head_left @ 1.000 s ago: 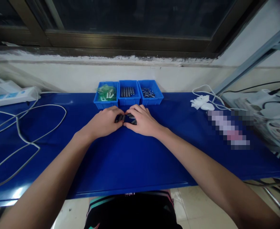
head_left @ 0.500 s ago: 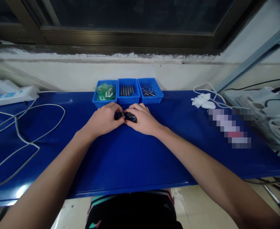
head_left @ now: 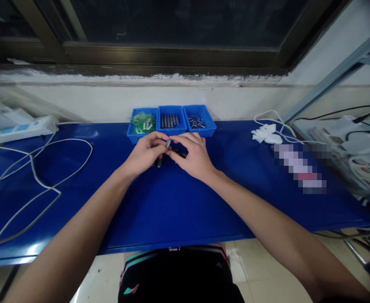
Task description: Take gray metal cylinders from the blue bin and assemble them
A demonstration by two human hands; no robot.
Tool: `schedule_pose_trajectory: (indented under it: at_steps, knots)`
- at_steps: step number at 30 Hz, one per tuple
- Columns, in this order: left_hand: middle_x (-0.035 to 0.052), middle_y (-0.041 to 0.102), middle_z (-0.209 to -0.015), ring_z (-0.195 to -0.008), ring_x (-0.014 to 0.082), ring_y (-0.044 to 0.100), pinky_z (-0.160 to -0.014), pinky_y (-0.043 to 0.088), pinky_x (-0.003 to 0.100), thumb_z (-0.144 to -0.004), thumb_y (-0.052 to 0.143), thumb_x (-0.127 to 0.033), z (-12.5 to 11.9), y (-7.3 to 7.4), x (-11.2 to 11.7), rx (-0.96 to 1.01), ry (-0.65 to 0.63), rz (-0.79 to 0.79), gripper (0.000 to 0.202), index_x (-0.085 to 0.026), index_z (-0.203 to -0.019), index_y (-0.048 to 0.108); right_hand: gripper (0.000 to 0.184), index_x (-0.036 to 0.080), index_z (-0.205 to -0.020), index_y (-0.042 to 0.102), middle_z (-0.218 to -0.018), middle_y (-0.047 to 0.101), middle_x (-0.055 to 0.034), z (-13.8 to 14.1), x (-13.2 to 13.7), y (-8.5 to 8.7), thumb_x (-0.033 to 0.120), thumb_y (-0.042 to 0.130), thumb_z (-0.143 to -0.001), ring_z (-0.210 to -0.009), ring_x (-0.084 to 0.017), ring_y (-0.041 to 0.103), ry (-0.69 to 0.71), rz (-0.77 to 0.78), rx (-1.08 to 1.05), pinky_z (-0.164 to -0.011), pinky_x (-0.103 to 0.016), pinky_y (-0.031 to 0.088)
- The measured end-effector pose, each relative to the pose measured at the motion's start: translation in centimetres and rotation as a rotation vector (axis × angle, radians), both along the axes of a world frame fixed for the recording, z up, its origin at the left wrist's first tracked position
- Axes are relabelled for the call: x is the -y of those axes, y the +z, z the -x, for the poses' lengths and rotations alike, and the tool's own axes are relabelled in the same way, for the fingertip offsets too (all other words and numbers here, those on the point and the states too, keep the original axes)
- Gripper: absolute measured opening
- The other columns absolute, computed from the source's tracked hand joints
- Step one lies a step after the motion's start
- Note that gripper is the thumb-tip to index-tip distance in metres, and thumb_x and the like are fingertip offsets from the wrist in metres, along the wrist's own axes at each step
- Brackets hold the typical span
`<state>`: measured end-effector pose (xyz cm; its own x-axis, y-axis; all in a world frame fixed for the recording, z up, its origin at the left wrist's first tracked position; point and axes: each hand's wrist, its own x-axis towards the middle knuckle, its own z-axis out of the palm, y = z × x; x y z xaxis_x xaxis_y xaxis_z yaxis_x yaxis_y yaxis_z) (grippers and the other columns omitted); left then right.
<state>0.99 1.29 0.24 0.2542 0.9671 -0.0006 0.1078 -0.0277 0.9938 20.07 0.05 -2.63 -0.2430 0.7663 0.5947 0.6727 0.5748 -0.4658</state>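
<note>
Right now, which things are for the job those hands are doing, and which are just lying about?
Probably for the job:
small grey piece at the fingers
dark pieces near them
blue bins and the small parts inside

Probably just lying about:
white cable on the left
power strip
crumpled tissue
blurred-out thing, too unclear to name

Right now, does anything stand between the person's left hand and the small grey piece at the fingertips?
Nothing visible does: the small grey piece is at the fingertips of the left hand. The right hand is close on the other side; whether it touches is hard to tell.
</note>
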Motion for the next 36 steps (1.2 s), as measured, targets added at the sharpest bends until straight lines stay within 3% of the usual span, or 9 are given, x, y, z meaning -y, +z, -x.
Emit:
schedule_pose_trajectory:
  at_steps: [6, 10, 14, 19, 24, 28, 36]
  knots:
    - [-0.0017, 0.067, -0.075, -0.057, 0.0090, 0.050, -0.052, 0.038, 0.023, -0.071, 0.073, -0.021, -0.2, 0.3, 0.2, 0.018, 0.013, 0.004, 0.038, -0.018, -0.108, 0.063, 0.023, 0.024, -0.118, 0.076, -0.117, 0.080, -0.0029, 0.1, 0.2, 0.3, 0.027, 0.074, -0.095, -0.112, -0.027, 0.067, -0.002, -0.029, 0.035, -0.097, -0.043, 0.043]
    - [0.0016, 0.071, -0.088, -0.060, 0.0098, 0.053, -0.054, 0.039, 0.024, -0.075, 0.076, -0.029, 0.0, 0.7, 0.3, 0.004, 0.033, -0.008, 0.040, -0.018, -0.112, 0.064, 0.023, 0.024, -0.114, 0.076, -0.114, 0.080, -0.0034, -0.9, -0.7, 2.2, 0.027, 0.073, -0.092, -0.111, -0.027, 0.066, -0.012, -0.063, 0.050, -0.098, -0.044, 0.042]
    - [0.0027, 0.071, -0.095, -0.061, 0.0098, 0.053, -0.055, 0.037, 0.025, -0.079, 0.073, -0.034, 0.3, 1.2, 0.3, -0.042, 0.137, -0.068, 0.038, -0.019, -0.113, 0.065, 0.021, 0.024, -0.108, 0.078, -0.111, 0.078, -0.0068, -1.8, -4.7, 5.8, 0.031, 0.074, -0.089, -0.119, -0.035, 0.060, -0.117, 0.087, 0.125, -0.100, -0.051, 0.040]
    - [0.0016, 0.068, -0.087, -0.061, 0.0109, 0.051, -0.055, 0.036, 0.026, -0.079, 0.070, -0.032, 0.5, 0.8, -0.1, -0.068, 0.189, -0.085, 0.031, -0.018, -0.107, 0.067, 0.020, 0.022, -0.094, 0.080, -0.099, 0.070, -0.0122, -0.8, -11.6, 8.7, 0.019, 0.082, -0.075, -0.131, -0.046, 0.049, -0.104, 0.350, 0.494, -0.104, -0.064, 0.037]
    - [-0.0001, 0.064, -0.081, -0.060, 0.0115, 0.049, -0.055, 0.034, 0.027, -0.079, 0.069, -0.032, 0.6, 0.3, -0.3, -0.073, 0.170, -0.091, 0.029, -0.018, -0.104, 0.068, 0.020, 0.018, -0.089, 0.079, -0.122, 0.066, -0.0183, 1.3, -14.5, 8.4, 0.020, 0.089, -0.072, -0.142, -0.052, 0.042, -0.170, 0.562, 0.726, -0.111, -0.073, 0.035]
    - [-0.0001, 0.063, -0.079, -0.060, 0.0117, 0.048, -0.056, 0.036, 0.027, -0.079, 0.069, -0.031, 0.5, 0.4, -0.1, -0.066, 0.154, -0.092, 0.028, -0.018, -0.104, 0.069, 0.019, 0.019, -0.096, 0.082, -0.118, 0.071, -0.0175, 1.8, -14.7, 7.8, 0.015, 0.083, -0.078, -0.144, -0.048, 0.042, -0.112, 0.521, 0.826, -0.117, -0.075, 0.029]
    - [-0.0004, 0.065, -0.080, -0.063, 0.0123, 0.052, -0.060, 0.041, 0.028, -0.084, 0.067, -0.031, 0.6, 0.3, 0.1, -0.169, 0.125, -0.119, 0.024, -0.018, -0.104, 0.072, 0.026, 0.012, -0.102, 0.081, -0.134, 0.066, -0.0218, 1.5, -15.9, 7.0, 0.027, 0.082, -0.080, -0.141, -0.052, 0.040, -0.119, 0.435, 0.989, -0.116, -0.077, 0.031]
